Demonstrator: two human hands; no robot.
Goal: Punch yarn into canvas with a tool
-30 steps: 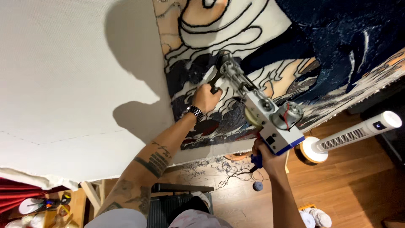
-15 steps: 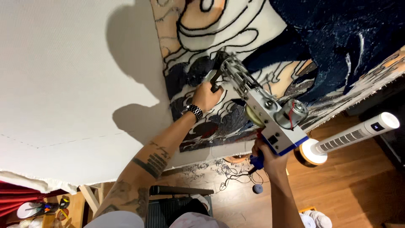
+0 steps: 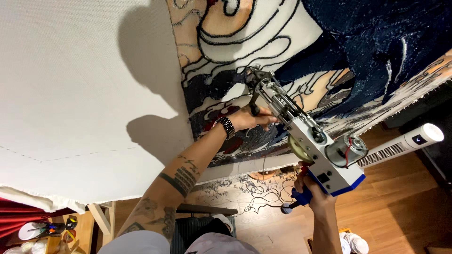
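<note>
Tufting in hand. Left hand [image 3: 247, 118] grips the tufting gun's [image 3: 301, 141] front handle; right hand [image 3: 316, 194] is closed on its blue rear grip. Needle tip is pressed into the dark patch of the rug [image 3: 329, 56]. Next pass needs steady pressure along the outline.

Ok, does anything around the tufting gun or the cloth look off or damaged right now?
Nothing stands out. The left hand grips the front handle and the right hand the blue rear grip of the white box-shaped tufting gun, its tip against the stretched white backing cloth. The cloth shows no tear, and the dark blue tufted pile looks even.
</note>
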